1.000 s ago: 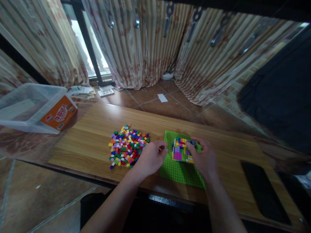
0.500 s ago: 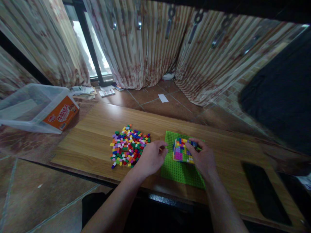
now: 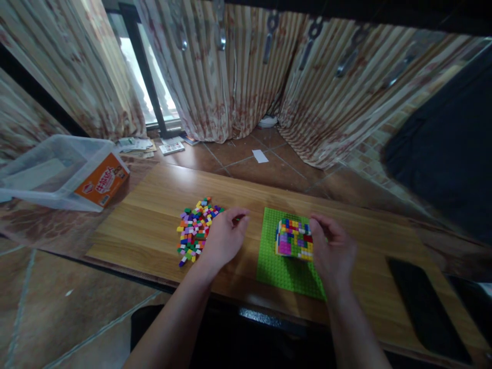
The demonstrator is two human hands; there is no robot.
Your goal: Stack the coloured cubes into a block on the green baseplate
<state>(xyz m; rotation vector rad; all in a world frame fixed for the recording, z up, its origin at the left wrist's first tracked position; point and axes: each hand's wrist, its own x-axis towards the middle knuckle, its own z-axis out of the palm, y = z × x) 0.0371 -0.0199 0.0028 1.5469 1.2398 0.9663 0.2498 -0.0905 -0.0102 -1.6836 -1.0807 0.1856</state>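
A low, multicoloured toy-brick build [image 3: 292, 240] sits on the green baseplate [image 3: 269, 274]. My right hand [image 3: 335, 251] is over its right side, thumb and forefinger drawn together and covering that edge. Whether a small brick is between those fingertips cannot be seen. To the left, my left hand [image 3: 225, 237] hovers between the baseplate and the pile of loose bricks [image 3: 192, 230], hiding the pile's right part. Its fingers are curled in toward the thumb, and anything they pinch is too small to make out.
The wooden board [image 3: 142, 225] lies under everything. A dark, flat slab [image 3: 426, 307] rests at the right. A clear plastic bin [image 3: 73, 174] with an orange label stands at the far left. Papers [image 3: 134, 145] lie near the curtain [image 3: 253, 77].
My left hand has moved left, away from the baseplate and over the pile's edge. My right hand has shifted right, uncovering more of the build's top.
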